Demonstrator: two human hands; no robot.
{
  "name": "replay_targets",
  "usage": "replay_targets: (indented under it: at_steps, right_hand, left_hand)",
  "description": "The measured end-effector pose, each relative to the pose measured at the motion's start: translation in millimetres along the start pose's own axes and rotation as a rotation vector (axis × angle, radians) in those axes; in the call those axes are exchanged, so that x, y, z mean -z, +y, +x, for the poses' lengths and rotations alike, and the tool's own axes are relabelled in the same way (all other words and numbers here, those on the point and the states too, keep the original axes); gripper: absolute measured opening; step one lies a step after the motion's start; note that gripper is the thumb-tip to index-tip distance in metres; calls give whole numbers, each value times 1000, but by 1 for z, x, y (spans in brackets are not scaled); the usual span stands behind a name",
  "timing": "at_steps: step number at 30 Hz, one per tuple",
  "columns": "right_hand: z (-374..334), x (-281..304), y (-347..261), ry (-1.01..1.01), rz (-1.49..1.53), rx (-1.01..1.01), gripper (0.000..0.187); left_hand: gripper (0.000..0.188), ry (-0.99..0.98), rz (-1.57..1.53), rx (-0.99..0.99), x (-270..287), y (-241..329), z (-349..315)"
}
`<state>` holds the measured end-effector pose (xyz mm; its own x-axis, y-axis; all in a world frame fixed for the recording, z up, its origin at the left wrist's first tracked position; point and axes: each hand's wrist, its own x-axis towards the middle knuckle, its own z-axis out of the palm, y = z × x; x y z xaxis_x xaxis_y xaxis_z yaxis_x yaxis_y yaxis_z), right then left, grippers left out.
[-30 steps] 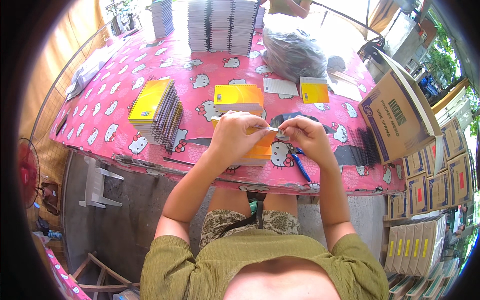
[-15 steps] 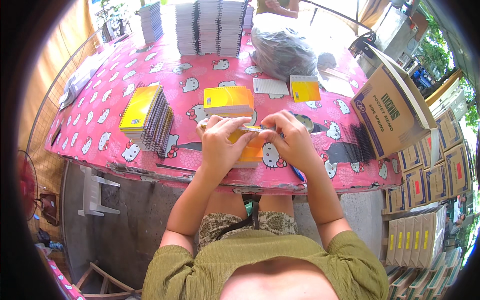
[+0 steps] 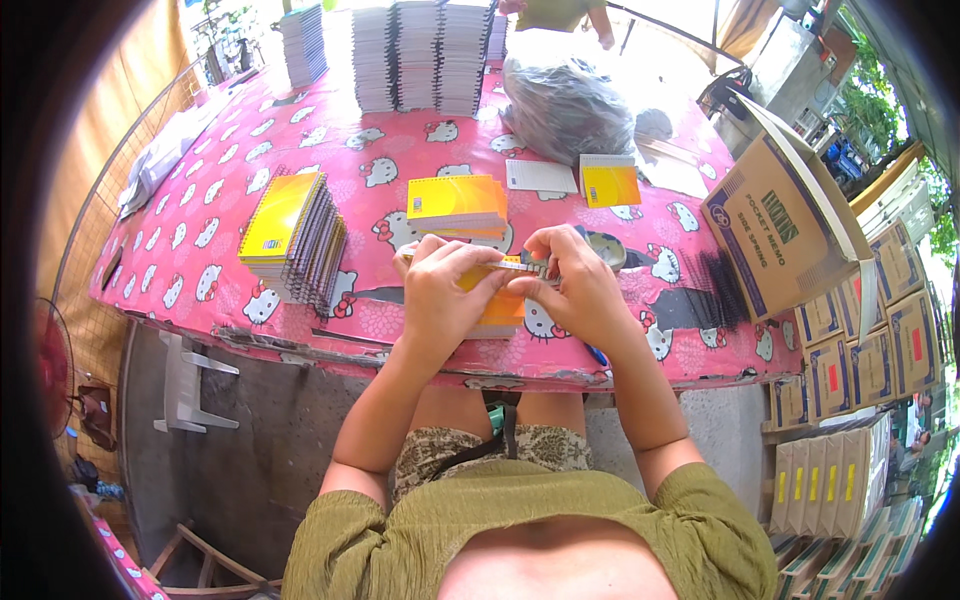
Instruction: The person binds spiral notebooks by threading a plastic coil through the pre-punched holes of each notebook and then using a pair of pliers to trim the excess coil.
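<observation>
Both hands are raised over the table's near edge, working on one small notebook (image 3: 508, 264) held edge-on. My left hand (image 3: 445, 295) pinches its left part between thumb and fingers. At its right end, my right hand (image 3: 580, 285) has thumb and bent forefinger closed around a dark spiral wire (image 3: 538, 269) along the edge; the fingers hide part of it. Below lie yellow-orange notebook covers (image 3: 500, 315), partly covered by my left hand. Just beyond sits a stack of yellow notebooks without visible coils (image 3: 456, 198). To the left stands a pile of spiral-bound yellow notebooks (image 3: 290, 235).
A bunch of loose black spirals (image 3: 715, 288) lies by an open cardboard box (image 3: 785, 215) at right. A roll of tape (image 3: 606, 248) is beyond my right hand. Tall notebook stacks (image 3: 415, 55) and a grey plastic bag (image 3: 570, 100) stand at the back. Another person (image 3: 556, 12) is across the table.
My right hand has shifted slightly and its fingers have opened out around the notebook's end, where the spiral now shows. The person across the table has moved an arm.
</observation>
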<state>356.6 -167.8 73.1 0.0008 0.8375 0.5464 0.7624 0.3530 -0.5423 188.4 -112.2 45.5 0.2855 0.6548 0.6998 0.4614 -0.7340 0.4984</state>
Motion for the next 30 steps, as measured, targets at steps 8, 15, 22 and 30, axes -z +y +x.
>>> replay_targets:
  at_steps: [8,15,22,30]
  right_hand:
    - [-2,-3,1,-47,37,69,14]
    - [-5,-7,-4,-149,-125,-38,11]
    - [-11,40,200,-311,-439,29,36]
    - [2,26,176,-173,-359,-230,32]
  left_hand:
    - [16,-4,-80,46,2,0,-4]
    - [17,5,-53,27,0,-1,-11]
    - [31,-43,-69,-49,3,3,-2]
    - [32,-45,-3,-1,0,-8,-1]
